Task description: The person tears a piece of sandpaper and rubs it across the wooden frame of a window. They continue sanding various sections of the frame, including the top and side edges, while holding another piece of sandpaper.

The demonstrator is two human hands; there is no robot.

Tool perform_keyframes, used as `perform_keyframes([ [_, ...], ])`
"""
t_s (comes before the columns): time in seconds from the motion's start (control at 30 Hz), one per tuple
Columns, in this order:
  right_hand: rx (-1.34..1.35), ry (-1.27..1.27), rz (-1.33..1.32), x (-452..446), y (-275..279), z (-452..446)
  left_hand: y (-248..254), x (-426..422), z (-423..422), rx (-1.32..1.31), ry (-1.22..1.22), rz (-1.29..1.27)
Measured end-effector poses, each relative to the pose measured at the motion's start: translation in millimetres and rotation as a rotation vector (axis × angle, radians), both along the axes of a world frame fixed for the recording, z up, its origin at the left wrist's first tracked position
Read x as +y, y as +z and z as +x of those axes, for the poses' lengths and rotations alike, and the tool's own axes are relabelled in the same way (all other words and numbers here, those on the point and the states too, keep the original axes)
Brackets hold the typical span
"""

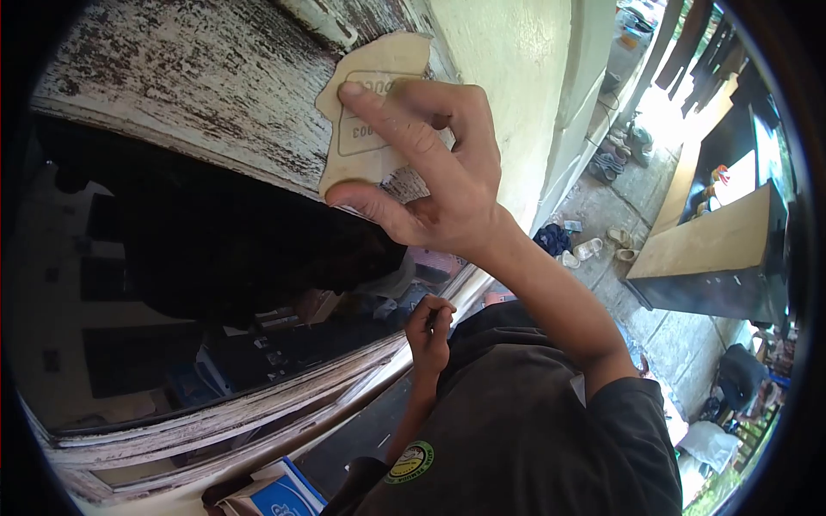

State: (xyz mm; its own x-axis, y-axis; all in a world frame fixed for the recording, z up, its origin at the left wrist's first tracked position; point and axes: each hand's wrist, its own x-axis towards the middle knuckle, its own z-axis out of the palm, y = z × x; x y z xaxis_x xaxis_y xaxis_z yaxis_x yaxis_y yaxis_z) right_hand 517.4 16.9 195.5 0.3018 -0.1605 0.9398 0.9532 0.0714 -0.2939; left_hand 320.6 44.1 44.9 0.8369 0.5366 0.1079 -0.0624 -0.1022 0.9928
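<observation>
My right hand (439, 159) presses a torn piece of tan sandpaper (379, 60), printed backing outward, against a weathered wooden window frame (189, 77). The thumb lies at the paper's lower edge and the fingers reach across its back. White paint on the frame is worn down to dark wood in streaks. Lower down, near my chest and beside the frame's lower rail, my left hand (430, 327) is curled closed; whatever it may hold is hidden.
Dark reflective glass (241, 249) fills the frame. A metal fitting (318, 19) sits at the top, beside a pale wall (508, 60). Below stands a blue and white box (280, 494). To the right are shoes (607, 168) on the floor and a wooden cabinet (701, 249).
</observation>
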Motion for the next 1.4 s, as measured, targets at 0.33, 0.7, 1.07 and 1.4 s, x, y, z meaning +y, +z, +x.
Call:
perform_keyframes([
  [0.33, -0.182, 0.057, -0.057, -13.2, 14.1, 25.2, 4.3, -20.1, 12.1, 0.005, 0.079, 0.0],
  [0.7, 0.123, 0.042, -0.106, 4.0, -69.3, -5.9, 0.1, -43.3, 6.6, -0.14, 0.227, -0.214],
  [1.07, 0.066, -0.037, 0.092, 19.8, 15.6, -8.8, -3.7, -51.5, -11.5, -0.005, 0.255, -0.231],
  [1.4, 0.195, -0.038, -0.013, 20.8, -47.3, -37.3, 6.0, -4.2, -57.0, 0.039, 0.193, -0.181],
])
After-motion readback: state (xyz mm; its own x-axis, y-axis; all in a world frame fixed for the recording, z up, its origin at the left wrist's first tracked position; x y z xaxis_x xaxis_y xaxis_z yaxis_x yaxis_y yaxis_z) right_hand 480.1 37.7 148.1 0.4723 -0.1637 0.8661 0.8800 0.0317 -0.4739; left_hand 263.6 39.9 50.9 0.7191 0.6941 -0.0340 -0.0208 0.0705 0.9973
